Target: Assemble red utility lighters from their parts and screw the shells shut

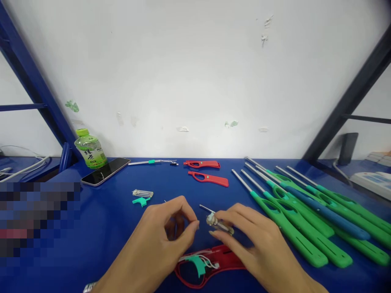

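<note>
My right hand [249, 234] grips a small clear lighter fuel tank [220, 224] between thumb and fingers; a thin tube [207, 208] sticks out from its head toward the upper left. My left hand [171, 234] is closed in a pinch just left of the tank, and whatever is between its fingertips is too small to make out. Below both hands lies a red lighter handle shell [210, 274], partly hidden by them. A teal trigger [198, 264] and white wires rest in it. Farther back are another clear fuel tank [143, 193] and a loose teal trigger [141, 201].
Several green long-neck lighters [284, 228] and a blue one [330, 213] lie at right. Two red handle shells [210, 179] and a metal rod with wires [149, 162] lie at the back. A phone [105, 171] and a green-capped bottle [91, 150] are at back left.
</note>
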Available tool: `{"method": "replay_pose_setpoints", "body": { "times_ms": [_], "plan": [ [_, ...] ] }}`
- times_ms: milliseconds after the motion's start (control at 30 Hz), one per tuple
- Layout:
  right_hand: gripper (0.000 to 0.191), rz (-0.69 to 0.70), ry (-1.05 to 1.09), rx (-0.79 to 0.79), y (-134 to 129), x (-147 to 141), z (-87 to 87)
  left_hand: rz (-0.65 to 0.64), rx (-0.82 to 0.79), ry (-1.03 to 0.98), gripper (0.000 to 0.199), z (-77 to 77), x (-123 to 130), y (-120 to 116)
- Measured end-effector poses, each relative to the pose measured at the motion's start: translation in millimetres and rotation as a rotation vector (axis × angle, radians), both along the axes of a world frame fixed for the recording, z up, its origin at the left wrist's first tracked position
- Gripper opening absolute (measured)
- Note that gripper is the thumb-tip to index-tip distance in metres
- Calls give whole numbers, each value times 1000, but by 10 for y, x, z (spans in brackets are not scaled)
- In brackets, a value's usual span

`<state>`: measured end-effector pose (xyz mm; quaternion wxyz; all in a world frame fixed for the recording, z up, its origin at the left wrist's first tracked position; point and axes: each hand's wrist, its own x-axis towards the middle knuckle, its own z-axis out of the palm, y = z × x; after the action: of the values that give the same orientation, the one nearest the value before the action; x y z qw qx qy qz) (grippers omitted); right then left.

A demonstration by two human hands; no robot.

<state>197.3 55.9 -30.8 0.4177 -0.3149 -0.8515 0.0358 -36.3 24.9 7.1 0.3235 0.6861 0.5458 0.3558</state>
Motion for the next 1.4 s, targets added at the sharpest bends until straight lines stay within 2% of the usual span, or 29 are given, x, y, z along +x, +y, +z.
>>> {"method": "replay_pose_setpoints", "body": {
  "times_ms": [100, 233, 533, 733, 1000, 1133, 1400],
  "plan": [
    [7, 22, 17, -19, -6, 5, 7, -4, -59, -126, 24, -19, 41, 49],
    [6, 53, 73, -50, -2, -7, 9, -8, -151, -231, 26, 27, 64, 56],
    [6, 78, 80, 37, 16, -3, 25, -29, -228, -360, 29, 22, 65, 54],
    [6, 101, 85, 63, 30, 10, 23, -18, -235, -394, 35, 109, 108, 39],
    [9, 105, 80, 53, 17, 9, 46, -18, -190, -394, 37, 4, 155, 99],
    [7, 92, 94, 61, 24, 6, 46, -2, -198, -395, 35, 14, 165, 78],
    [9, 89, 75, 43, -4, 19, 39, -59, -258, -414, 37, 33, 184, 69]
  ]
}}
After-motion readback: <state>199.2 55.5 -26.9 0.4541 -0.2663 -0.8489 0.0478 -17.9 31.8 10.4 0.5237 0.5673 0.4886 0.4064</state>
